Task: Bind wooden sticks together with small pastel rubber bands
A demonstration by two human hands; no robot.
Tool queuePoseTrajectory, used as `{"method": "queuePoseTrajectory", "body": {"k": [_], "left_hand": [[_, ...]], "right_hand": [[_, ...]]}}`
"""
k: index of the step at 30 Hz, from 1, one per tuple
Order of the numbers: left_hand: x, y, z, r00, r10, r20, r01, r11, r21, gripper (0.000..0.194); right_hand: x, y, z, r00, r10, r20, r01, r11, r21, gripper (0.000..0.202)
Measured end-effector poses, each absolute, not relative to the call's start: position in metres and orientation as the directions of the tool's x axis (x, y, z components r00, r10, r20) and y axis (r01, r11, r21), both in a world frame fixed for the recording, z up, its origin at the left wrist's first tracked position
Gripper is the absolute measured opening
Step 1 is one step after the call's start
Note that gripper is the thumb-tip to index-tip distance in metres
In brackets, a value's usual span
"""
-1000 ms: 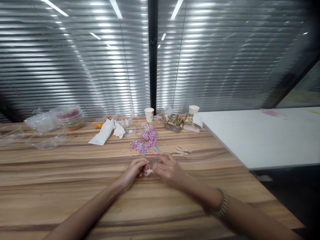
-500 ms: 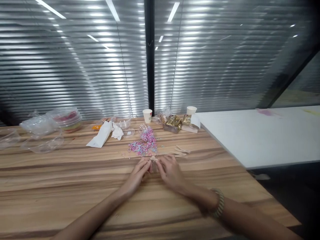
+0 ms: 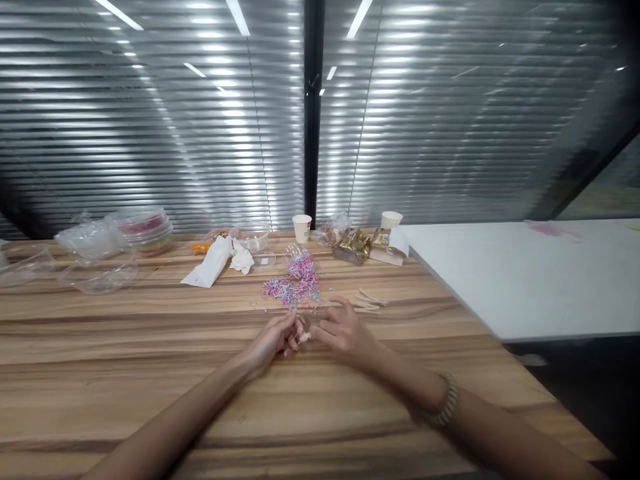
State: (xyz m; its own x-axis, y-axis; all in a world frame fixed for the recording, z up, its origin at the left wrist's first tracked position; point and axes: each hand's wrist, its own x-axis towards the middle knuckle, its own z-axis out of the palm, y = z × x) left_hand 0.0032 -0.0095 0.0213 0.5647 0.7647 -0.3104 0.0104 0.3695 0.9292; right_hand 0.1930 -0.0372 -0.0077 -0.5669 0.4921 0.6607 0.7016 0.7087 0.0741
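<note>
Just in front of me over the table, my left hand (image 3: 280,339) is closed, its fingers curled round a small pale piece (image 3: 304,338) whose kind is too small to make out. My right hand (image 3: 343,333) comes in from the other side, thumb and lower fingers drawn together at the piece, its index finger lifted; what those fingertips grip is hidden. Beyond both hands lies a loose heap of tiny pink, purple and blue bits (image 3: 293,288), partly spilling from a clear container (image 3: 296,252). Several thin pale strips (image 3: 370,301) lie beyond the right hand.
Across the back of the wooden table (image 3: 125,373) stand clear plastic tubs (image 3: 143,230), white paper (image 3: 209,263), a crumpled tissue (image 3: 242,259), a paper cup (image 3: 302,228), gold wrappers (image 3: 354,245) and another cup (image 3: 391,219). A white table (image 3: 480,280) adjoins on the right.
The right index finger has lifted off the pale piece, which now sits a little lower between the hands. The left fingers have curled more. The whole view has shifted slightly.
</note>
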Motion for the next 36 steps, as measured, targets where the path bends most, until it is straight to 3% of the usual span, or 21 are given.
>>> {"method": "queuePoseTrajectory", "body": {"k": [3,5,9,11,13,16,18,21,28,32,36], "left_hand": [[0.003,-0.011,0.021,0.5,0.84,-0.212,0.074,0.203,0.976,0.045],[0.003,-0.016,0.023,0.491,0.867,-0.081,0.169,-0.004,0.986,0.047],[0.005,-0.03,0.033,0.533,0.8,0.276,0.366,-0.512,0.777,0.036],[0.007,-0.033,0.036,0.528,0.755,0.39,0.367,-0.616,0.697,0.031],[0.008,-0.032,0.036,0.484,0.786,0.385,0.313,-0.566,0.763,0.029],[0.005,-0.021,0.029,0.392,0.883,0.259,0.164,-0.344,0.925,0.03],[0.001,-0.013,0.023,0.353,0.913,0.206,0.116,-0.262,0.958,0.032],[-0.002,-0.007,0.016,0.368,0.911,0.185,0.179,-0.265,0.948,0.031],[0.007,-0.018,0.017,0.597,0.796,0.094,0.216,-0.272,0.938,0.035],[0.008,-0.019,0.018,0.614,0.788,0.05,0.225,-0.235,0.946,0.036],[0.007,-0.018,0.018,0.583,0.809,0.077,0.276,-0.286,0.917,0.033]], "right_hand": [[0.19,-0.04,-0.008,-0.526,0.577,0.625,0.762,0.646,0.045,0.027],[0.186,-0.042,-0.01,-0.475,0.641,0.604,0.796,0.605,-0.015,0.03],[0.181,-0.045,-0.015,-0.357,0.752,0.555,0.838,0.52,-0.166,0.034],[0.18,-0.046,-0.015,-0.275,0.801,0.531,0.855,0.456,-0.246,0.039],[0.179,-0.047,-0.013,-0.201,0.832,0.516,0.855,0.406,-0.321,0.046],[0.177,-0.046,-0.007,-0.129,0.869,0.477,0.801,0.375,-0.466,0.053],[0.178,-0.045,-0.002,-0.085,0.912,0.401,0.719,0.335,-0.609,0.055],[0.18,-0.043,0.002,-0.048,0.953,0.298,0.578,0.27,-0.77,0.053],[0.179,-0.045,0.007,-0.069,0.971,0.227,0.404,0.235,-0.884,0.053],[0.177,-0.046,0.006,-0.146,0.976,0.162,0.315,0.201,-0.927,0.054],[0.178,-0.045,-0.001,-0.139,0.973,0.186,0.325,0.223,-0.919,0.051]]}}
